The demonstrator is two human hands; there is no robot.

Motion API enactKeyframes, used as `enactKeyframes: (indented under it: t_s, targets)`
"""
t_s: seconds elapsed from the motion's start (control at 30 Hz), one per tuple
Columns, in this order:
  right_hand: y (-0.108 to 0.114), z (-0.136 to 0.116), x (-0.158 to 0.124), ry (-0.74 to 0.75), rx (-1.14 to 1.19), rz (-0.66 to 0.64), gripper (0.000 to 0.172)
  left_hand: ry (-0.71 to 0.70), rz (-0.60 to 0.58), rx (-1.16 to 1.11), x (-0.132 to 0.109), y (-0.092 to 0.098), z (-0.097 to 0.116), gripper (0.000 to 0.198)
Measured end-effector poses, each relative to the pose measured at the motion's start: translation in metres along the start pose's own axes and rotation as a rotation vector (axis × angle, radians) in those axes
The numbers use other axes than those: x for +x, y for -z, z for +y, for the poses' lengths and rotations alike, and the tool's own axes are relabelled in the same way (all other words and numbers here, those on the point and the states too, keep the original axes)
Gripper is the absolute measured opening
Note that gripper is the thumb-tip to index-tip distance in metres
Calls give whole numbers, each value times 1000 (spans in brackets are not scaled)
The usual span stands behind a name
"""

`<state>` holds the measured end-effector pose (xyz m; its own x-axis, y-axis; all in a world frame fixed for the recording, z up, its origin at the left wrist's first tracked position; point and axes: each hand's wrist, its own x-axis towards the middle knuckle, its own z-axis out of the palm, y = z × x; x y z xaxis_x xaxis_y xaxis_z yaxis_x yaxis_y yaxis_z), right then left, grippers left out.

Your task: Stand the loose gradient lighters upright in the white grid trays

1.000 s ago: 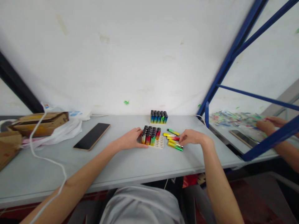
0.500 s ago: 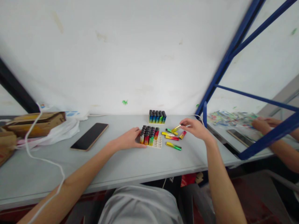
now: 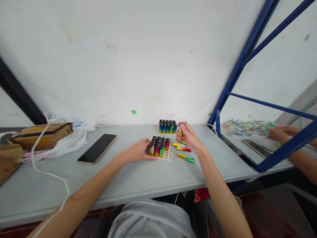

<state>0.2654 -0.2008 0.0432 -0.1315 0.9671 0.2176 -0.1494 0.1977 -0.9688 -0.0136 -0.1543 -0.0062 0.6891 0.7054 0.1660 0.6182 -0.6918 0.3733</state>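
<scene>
Several lighters with black tops (image 3: 157,150) stand upright in a white tray (image 3: 169,155), whose right-hand holes are bare. My left hand (image 3: 141,150) grips the left side of this tray, thumb along its front edge. Between the fingertips of my right hand (image 3: 188,136) is a gold lighter (image 3: 181,134), held upright above the loose ones. Loose lighters in yellow, red and green lie right of the tray, among them a yellow-green lighter (image 3: 185,158). Behind, a second tray holds blue-green lighters (image 3: 167,127).
A phone (image 3: 97,148) lies to the left, near cardboard boxes (image 3: 41,135), a white plastic bag (image 3: 71,140) and a white cable (image 3: 53,172). Blue metal bars (image 3: 229,81) rise at right; beyond them are another person's hands (image 3: 282,134) and a second phone (image 3: 255,147).
My right hand has moved left toward the trays with the gold lighter, which has turned from slanted to upright. My left hand remains at the tray. The view has shifted slightly.
</scene>
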Motion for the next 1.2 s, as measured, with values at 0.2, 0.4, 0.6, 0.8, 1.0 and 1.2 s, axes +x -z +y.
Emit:
enactKeyframes:
  t_s: [0.2,0.4,0.6,0.8,1.0,1.2]
  targets:
    - [-13,30,16,31,-192,154,56,2,-1,-13,0,0,0,67]
    - [-10,49,18,164,-515,276,56,-2,-13,-7,0,0,0,66]
    - [-11,50,17,203,-600,255,35,2,-6,-16,-1,1,1,66]
    - [-9,51,17,200,-668,237,41,-1,-7,-27,-1,1,2,66]
    - [-6,42,14,198,-635,106,50,-9,-22,-5,0,-1,-1,67]
    - [-5,13,3,264,-621,-51,46,-15,-20,-7,0,-2,-4,67]
